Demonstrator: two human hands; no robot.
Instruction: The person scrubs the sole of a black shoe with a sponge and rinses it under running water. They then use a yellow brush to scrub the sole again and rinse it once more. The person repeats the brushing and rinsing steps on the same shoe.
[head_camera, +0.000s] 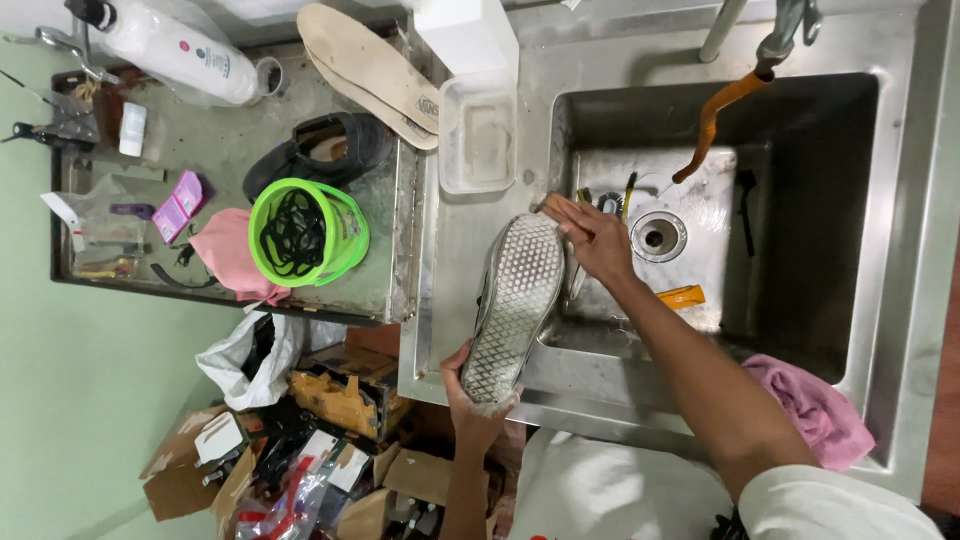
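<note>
A shoe (515, 305) lies sole-up across the left rim of a steel sink (905, 300), its patterned grey sole facing me. My left hand (470, 395) grips the end of the shoe nearest me. My right hand (597, 238) holds a wooden-backed brush (558, 208) against the far end of the sole. Inside the basin lie a drain (655, 237), a small orange object (682, 296) and some thin tools.
An orange hose (712, 118) hangs from the tap. A pink cloth (815, 410) sits on the sink's near rim. A clear plastic tub (477, 135), two insoles (370, 70), a black shoe (325, 150), a green basket (305, 232) and a white bottle (175, 50) lie to the left. Boxes and bags clutter the floor.
</note>
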